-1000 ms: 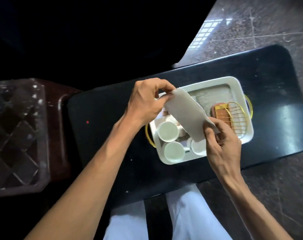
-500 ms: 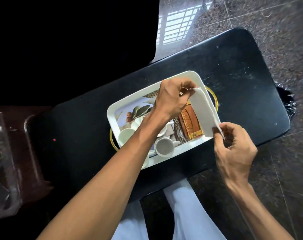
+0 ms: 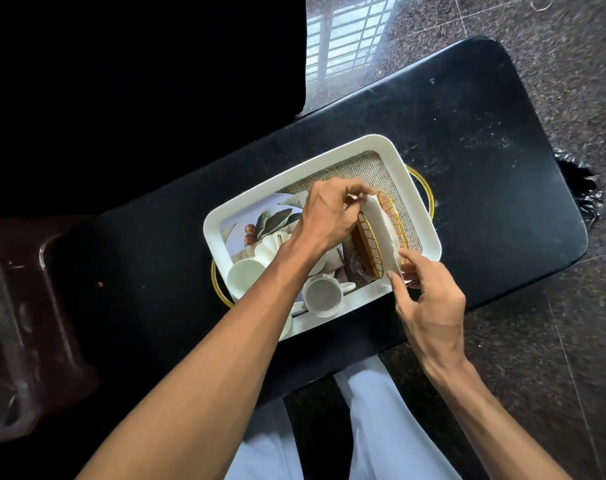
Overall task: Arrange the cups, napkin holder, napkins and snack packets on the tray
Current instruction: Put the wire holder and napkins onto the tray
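A white tray [image 3: 412,188] with gold handles sits on a black table [image 3: 467,140]. On its right side stands a gold wire napkin holder [image 3: 370,247], with a white napkin [image 3: 381,230] lying between its two wire sides. My left hand [image 3: 329,213] pinches the napkin's far end and my right hand [image 3: 429,303] pinches its near end. White cups [image 3: 323,295] [image 3: 245,276] stand at the tray's near left, partly hidden by my left forearm. No snack packets can be made out.
The tray's floor carries a printed picture of leaves and nuts [image 3: 260,226]. A clear plastic container [image 3: 3,327] on a dark stand lies at the far left. Dark speckled floor [image 3: 554,375] surrounds the table, and my white trousers [image 3: 381,427] show below its near edge.
Both hands have carried the napkin from above the cups over to the right and down into the wire holder. The view has also shifted, bringing the tray nearer the centre.
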`<state>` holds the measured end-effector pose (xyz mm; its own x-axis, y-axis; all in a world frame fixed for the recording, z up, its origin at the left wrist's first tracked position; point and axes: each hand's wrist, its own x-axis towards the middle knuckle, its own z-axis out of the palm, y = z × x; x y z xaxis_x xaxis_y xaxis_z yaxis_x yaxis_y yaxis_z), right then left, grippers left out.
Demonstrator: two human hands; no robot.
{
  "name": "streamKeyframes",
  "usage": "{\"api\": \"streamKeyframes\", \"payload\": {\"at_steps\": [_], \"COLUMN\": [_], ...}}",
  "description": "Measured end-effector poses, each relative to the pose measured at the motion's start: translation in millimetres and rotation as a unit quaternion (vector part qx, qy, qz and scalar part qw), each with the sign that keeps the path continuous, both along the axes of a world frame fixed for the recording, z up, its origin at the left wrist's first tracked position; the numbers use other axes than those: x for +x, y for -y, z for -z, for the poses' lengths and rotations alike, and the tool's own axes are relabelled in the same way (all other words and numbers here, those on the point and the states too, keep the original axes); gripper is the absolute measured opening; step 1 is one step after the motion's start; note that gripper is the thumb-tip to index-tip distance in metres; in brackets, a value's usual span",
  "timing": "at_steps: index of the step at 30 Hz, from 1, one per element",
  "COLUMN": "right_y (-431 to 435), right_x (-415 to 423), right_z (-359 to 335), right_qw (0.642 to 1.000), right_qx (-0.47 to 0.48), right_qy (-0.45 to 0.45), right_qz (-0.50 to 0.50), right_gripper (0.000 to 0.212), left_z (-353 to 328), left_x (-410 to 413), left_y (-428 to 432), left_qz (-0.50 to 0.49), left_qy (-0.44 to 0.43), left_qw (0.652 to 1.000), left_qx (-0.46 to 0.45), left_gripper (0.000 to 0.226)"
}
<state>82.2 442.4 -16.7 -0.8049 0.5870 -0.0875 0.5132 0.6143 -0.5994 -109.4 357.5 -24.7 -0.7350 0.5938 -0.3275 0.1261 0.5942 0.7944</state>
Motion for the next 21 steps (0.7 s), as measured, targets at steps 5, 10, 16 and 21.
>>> {"api": "streamKeyframes", "payload": {"at_steps": [5, 10, 16, 21], "right_y": [4.9, 31.7, 121.4, 226.0], "right_x": [-5.1, -32.2, -94.1, -137.0], "right_z": [-10.1, -28.5, -35.0, -31.2], "right_qw": [1.0, 0.997, 0.975, 0.93], "right_qx": [0.016, 0.009, 0.015, 0.08], "right_qy": [-0.014, -0.065, -0.016, 0.1], "right_qz": [0.014, -0.051, -0.219, -0.344], "right_gripper": [0.034, 0.031, 0.05, 0.076], "left_z": [-5.9, -21.1, -32.0, -35.5], "left_x": [2.3, 8.7, 15.1, 17.0], "left_y": [21.1, 72.4, 185.5, 310.6], "left_qz": [-0.033, -0.152, -0.278, -0.229], "left_qy": [-0.026, -0.052, -0.064, -0.107], "left_qw": [0.999, 0.987, 0.957, 0.952], "left_qx": [0.02, 0.023, -0.045, -0.175], "left_gripper": [0.022, 0.021, 0.034, 0.062]}}
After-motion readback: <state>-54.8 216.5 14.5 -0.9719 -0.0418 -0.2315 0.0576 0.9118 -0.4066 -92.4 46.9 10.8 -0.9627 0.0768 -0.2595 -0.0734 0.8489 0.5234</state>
